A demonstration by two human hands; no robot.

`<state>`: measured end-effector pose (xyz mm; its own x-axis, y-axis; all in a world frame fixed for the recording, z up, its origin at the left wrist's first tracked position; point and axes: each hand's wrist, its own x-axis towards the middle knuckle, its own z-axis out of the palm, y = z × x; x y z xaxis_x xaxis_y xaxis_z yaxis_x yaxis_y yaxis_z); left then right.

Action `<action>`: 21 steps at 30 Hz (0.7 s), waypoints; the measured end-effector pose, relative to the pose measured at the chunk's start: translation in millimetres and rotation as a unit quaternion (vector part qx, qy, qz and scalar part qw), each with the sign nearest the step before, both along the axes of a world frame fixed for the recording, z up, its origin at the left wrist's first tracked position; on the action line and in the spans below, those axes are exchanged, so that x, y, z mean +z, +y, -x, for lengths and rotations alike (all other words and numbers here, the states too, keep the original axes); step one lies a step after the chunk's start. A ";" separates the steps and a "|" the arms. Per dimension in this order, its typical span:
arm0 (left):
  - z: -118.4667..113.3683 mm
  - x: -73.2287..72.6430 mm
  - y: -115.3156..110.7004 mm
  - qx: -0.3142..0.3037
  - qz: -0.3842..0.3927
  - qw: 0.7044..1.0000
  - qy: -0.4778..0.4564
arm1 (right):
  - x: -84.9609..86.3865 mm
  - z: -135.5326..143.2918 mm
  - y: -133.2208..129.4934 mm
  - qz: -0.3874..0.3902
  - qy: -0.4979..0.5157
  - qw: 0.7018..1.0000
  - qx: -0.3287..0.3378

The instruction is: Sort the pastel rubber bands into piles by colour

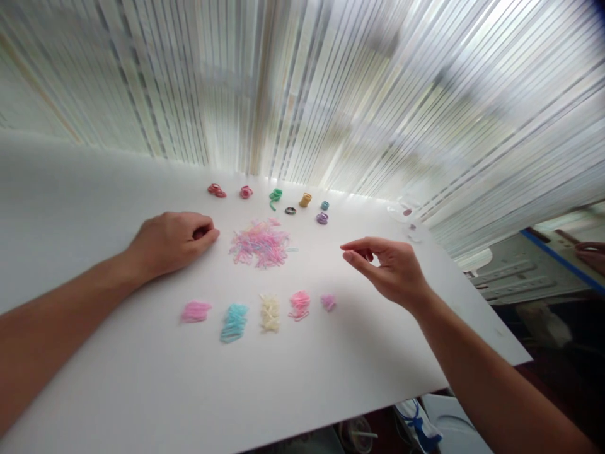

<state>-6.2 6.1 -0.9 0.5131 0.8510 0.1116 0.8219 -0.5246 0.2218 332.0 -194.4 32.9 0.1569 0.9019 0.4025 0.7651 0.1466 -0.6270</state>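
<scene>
My left hand [177,243] rests on the white table [155,384] in a loose fist, left of a mixed heap of thin, mostly pink pieces [261,244]. Nothing shows in its fingers. Right of that heap, my right hand [385,268] is raised with thumb and forefinger close together; anything between the tips is too small to make out. In front lies a row of sorted bunches: a pink-violet bunch [195,311], a light blue bunch [234,323], a cream bunch [270,313], a pink bunch [299,304] and a small purple bunch [328,302].
Behind the heap lie small coiled items, among them a red coil [216,190], a green coil [275,197], a yellow coil [305,200] and a purple coil [322,218]. A striped curtain [236,82] borders the table's back. Clear round items [406,213] lie far right.
</scene>
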 end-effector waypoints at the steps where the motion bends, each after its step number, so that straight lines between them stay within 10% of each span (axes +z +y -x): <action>1: 0.5 -0.8 0.6 -0.001 0.000 1.000 -0.001 | 2.0 -0.9 13.7 0.002 0.023 1.000 0.003; 8: 1.3 -0.6 -0.8 -0.005 0.009 1.000 0.001 | -23.9 1.8 102.4 0.031 0.148 0.988 0.036; 13: 1.1 0.6 -2.0 0.003 0.007 1.000 -0.001 | -52.3 5.5 99.6 0.080 0.131 0.985 0.084; 21: 1.4 0.3 -2.1 0.010 0.000 1.000 0.003 | -46.7 1.5 93.8 0.126 0.049 0.974 0.181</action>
